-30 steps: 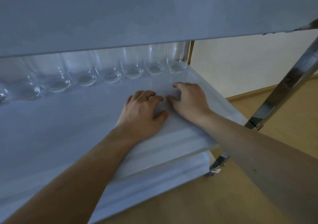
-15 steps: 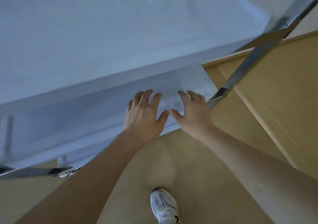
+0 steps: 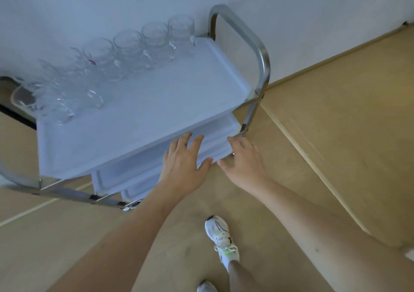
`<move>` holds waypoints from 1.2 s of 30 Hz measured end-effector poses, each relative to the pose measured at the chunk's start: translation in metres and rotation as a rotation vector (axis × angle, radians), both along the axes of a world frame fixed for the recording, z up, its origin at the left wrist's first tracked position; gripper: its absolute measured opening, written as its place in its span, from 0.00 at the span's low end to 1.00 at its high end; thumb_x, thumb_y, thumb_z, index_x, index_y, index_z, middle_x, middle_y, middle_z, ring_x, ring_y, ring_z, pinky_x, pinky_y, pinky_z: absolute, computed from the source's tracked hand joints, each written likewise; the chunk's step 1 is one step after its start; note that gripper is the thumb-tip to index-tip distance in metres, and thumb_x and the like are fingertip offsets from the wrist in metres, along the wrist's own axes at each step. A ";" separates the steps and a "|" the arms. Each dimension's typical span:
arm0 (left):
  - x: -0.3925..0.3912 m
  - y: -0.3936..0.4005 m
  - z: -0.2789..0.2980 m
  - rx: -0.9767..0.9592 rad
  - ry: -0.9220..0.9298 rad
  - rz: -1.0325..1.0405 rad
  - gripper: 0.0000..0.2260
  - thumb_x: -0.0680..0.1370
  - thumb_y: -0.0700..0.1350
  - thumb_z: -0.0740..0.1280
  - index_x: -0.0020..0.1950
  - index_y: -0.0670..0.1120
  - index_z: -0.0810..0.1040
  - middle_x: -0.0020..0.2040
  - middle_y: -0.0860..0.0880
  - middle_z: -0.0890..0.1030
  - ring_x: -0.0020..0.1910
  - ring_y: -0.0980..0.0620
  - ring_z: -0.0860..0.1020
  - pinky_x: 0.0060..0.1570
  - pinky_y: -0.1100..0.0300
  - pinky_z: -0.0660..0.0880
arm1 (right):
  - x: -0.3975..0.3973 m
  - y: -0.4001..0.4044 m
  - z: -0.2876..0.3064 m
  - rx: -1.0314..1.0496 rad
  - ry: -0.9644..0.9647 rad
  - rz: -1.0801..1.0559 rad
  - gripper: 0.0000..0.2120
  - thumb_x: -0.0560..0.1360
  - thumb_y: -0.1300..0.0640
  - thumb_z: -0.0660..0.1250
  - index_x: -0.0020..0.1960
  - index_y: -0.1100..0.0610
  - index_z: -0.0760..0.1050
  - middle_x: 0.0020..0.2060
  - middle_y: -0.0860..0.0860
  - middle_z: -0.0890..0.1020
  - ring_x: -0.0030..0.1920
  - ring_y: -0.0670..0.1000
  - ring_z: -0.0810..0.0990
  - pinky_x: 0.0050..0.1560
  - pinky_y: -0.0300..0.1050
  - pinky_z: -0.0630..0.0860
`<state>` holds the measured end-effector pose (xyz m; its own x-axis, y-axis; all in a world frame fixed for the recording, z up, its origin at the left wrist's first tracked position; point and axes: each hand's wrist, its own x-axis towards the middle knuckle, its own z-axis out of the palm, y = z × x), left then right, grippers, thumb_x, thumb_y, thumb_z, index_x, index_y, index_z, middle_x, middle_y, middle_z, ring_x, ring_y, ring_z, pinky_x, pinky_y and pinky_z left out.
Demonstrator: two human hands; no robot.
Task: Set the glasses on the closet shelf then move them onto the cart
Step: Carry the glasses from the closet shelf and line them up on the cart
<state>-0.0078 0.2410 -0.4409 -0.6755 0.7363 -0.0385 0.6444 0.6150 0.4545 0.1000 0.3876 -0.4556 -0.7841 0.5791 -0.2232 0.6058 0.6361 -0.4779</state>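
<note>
Head view looks down on our two hands at the frame's centre. Our left hand [image 3: 182, 164] and right hand [image 3: 243, 164] are both released, fingers spread and holding nothing, near the front edge of the white cart [image 3: 156, 103]. Clear glasses [image 3: 125, 52] stand in a row along the top tray's far edge, upper left. Our white sneaker [image 3: 220, 238] rests on the brown floor [image 3: 336, 135] below.

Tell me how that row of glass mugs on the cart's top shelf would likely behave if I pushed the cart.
The glass mugs stand close together, so they would probably clink. The top shelf looks smooth, so they may slide. Its raised rim should likely stop them falling.
</note>
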 end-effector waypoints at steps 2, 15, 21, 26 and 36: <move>0.013 0.000 0.035 0.002 0.014 -0.027 0.29 0.80 0.58 0.65 0.79 0.51 0.64 0.79 0.45 0.62 0.78 0.43 0.60 0.72 0.43 0.65 | 0.016 -0.003 0.036 -0.005 0.031 -0.013 0.34 0.78 0.42 0.65 0.79 0.51 0.59 0.75 0.53 0.65 0.73 0.58 0.63 0.71 0.55 0.66; 0.086 0.123 0.212 0.309 0.106 -0.187 0.31 0.73 0.64 0.58 0.72 0.50 0.75 0.73 0.44 0.73 0.72 0.42 0.69 0.70 0.44 0.68 | 0.107 0.077 0.215 0.174 0.276 -0.241 0.34 0.78 0.43 0.66 0.79 0.52 0.60 0.72 0.53 0.69 0.71 0.58 0.67 0.69 0.48 0.61; 0.112 0.231 0.255 0.329 0.203 -0.331 0.26 0.78 0.57 0.68 0.75 0.52 0.70 0.77 0.46 0.67 0.76 0.45 0.62 0.73 0.44 0.65 | 0.155 0.173 0.253 0.228 0.320 -0.352 0.35 0.78 0.43 0.67 0.80 0.50 0.58 0.77 0.55 0.65 0.75 0.59 0.62 0.73 0.53 0.61; 0.152 0.333 0.280 0.366 0.258 -0.427 0.26 0.78 0.58 0.67 0.74 0.51 0.71 0.76 0.45 0.68 0.76 0.42 0.64 0.73 0.43 0.64 | 0.205 0.260 0.278 0.297 0.313 -0.446 0.35 0.77 0.43 0.67 0.80 0.51 0.58 0.76 0.56 0.66 0.73 0.61 0.64 0.73 0.55 0.63; 0.240 0.489 0.312 0.424 0.213 -0.574 0.27 0.78 0.55 0.69 0.76 0.52 0.69 0.78 0.47 0.65 0.78 0.46 0.59 0.74 0.45 0.62 | 0.301 0.382 0.309 0.392 0.254 -0.593 0.36 0.78 0.45 0.67 0.80 0.50 0.57 0.75 0.54 0.64 0.73 0.60 0.62 0.71 0.53 0.63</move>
